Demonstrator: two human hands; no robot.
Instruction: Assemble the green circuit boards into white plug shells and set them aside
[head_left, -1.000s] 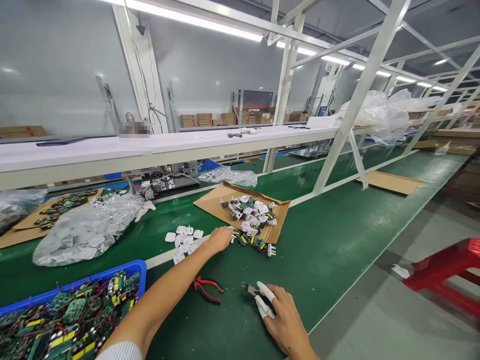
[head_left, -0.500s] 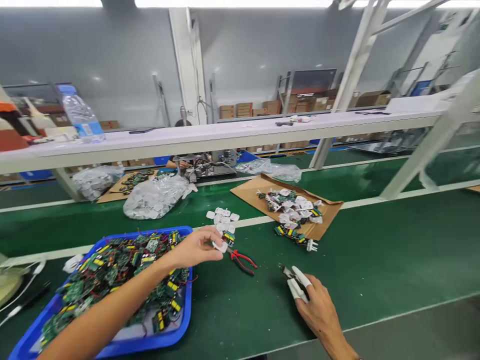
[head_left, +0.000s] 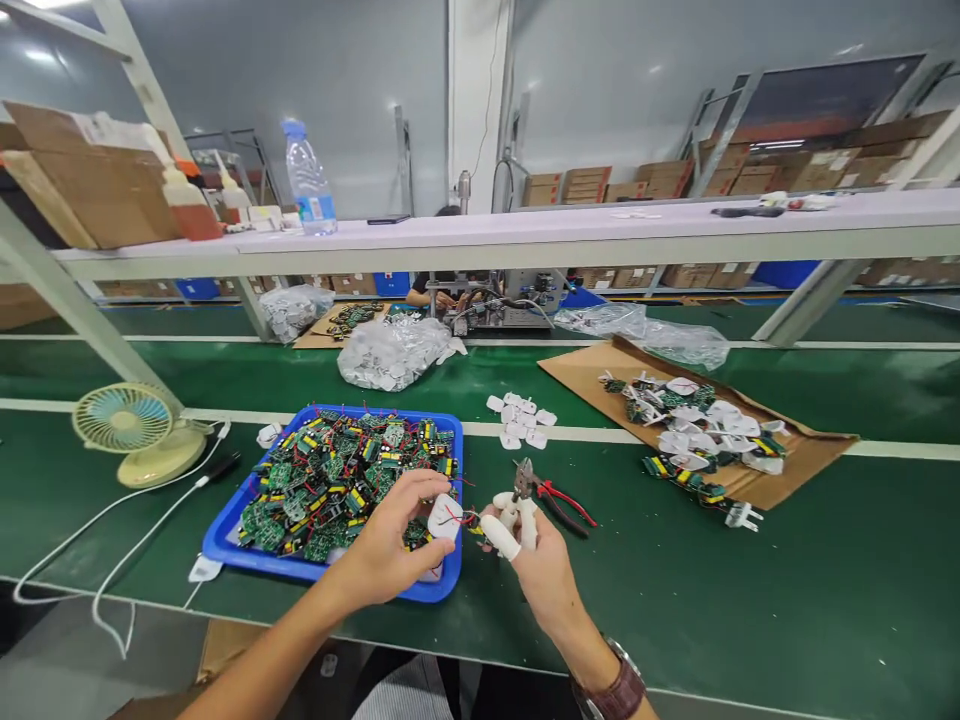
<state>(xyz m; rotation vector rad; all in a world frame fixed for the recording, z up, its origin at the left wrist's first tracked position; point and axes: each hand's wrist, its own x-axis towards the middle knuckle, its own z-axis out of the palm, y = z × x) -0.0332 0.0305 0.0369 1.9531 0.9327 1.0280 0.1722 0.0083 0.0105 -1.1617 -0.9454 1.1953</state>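
Note:
My left hand (head_left: 397,535) pinches a white plastic plug cover (head_left: 445,518) by its edges, over the right side of the blue tray (head_left: 459,450). Thin red and black wires (head_left: 466,518) run from the cover toward a small circuit board (head_left: 477,530), partly hidden by my right hand. White finger cots cover fingertips of my right hand (head_left: 529,555), which is closed around small cutters (head_left: 520,487); their short metal jaws point up and their handles are hidden. Just behind lie red-handled pliers (head_left: 562,508), with their head partly overlapped in view by the cutters.
Circuit boards (head_left: 352,480) fill the tray. Loose white covers (head_left: 523,418) lie behind it. Cardboard (head_left: 592,375) at right carries more boards and covers. A fan (head_left: 127,420) and white cables (head_left: 161,505) stand left. A shelf (head_left: 487,235) crosses above; a person's hand (head_left: 444,299) shows beyond.
The view has swung left. My right hand has come across with the cutters to beside my left hand, which still holds the white cover, now with its wires showing.

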